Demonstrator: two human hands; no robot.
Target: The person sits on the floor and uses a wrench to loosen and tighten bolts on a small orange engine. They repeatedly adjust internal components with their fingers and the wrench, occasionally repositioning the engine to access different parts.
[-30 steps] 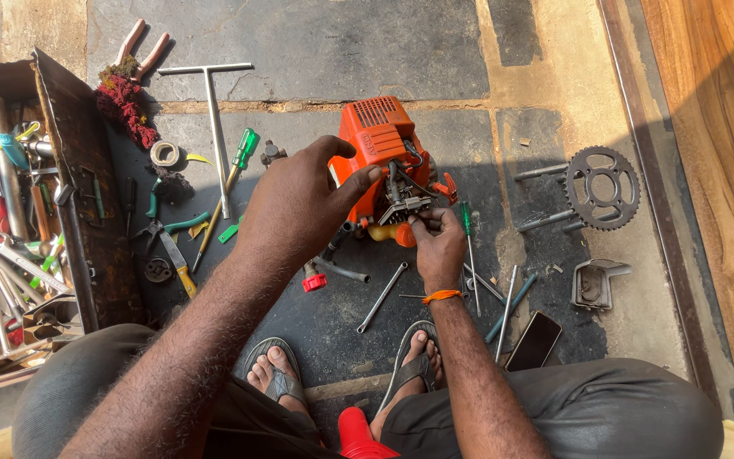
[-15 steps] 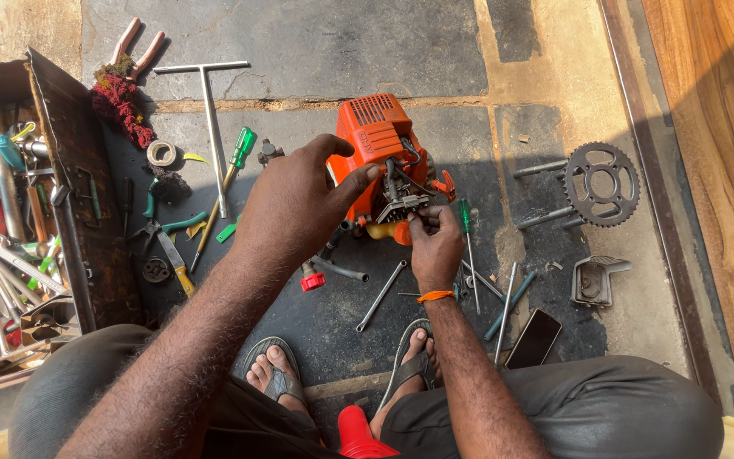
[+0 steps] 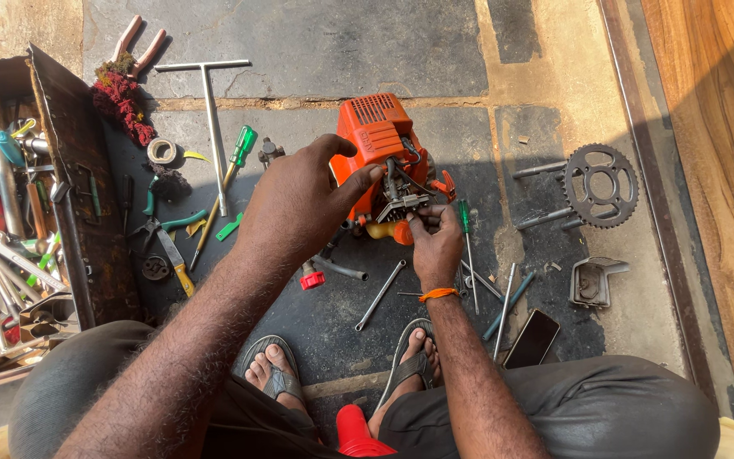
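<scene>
Presently the left hand clamps the orange engine upright on the stone floor, fingers wrapped over its housing. Right hand pinches the grey metal fitting at its side. Risk: a small fastener could drop among the loose tools; engine may tip if grip slackens.

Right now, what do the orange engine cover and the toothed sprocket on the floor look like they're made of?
Orange engine cover: probably moulded plastic, with an even matte colour and slotted vents. Toothed sprocket: likely steel, dull dark grey, with thin flat teeth and cut-outs.
</scene>
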